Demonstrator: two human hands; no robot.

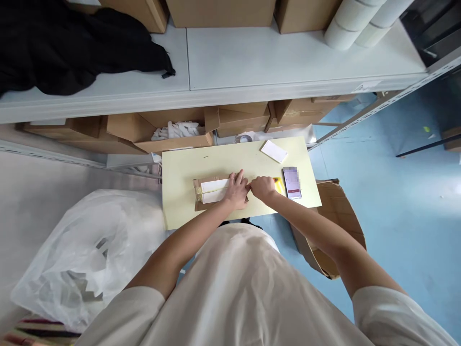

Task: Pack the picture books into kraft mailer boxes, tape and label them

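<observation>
A small cardboard package (199, 204) with a white label (213, 191) and a yellowish tape strip along it lies on the pale yellow table. My left hand (236, 191) rests on its right end, fingers spread and pressing down. Just right of that end, my right hand (263, 187) is closed, its fingertips close to the left hand. What those fingers pinch is hidden. A bright yellow object (278, 185) shows behind the right hand; I cannot tell its kind or whether it is held. Beside it lies a phone (292, 183) with a lit screen.
A white box (274, 152) lies at the back of the table (180, 163). Shelving (302, 62) with cartons and a black cloth (82, 48) stands beyond. An open carton (334, 206) sits on the floor at right, a translucent plastic bag (118, 230) at left.
</observation>
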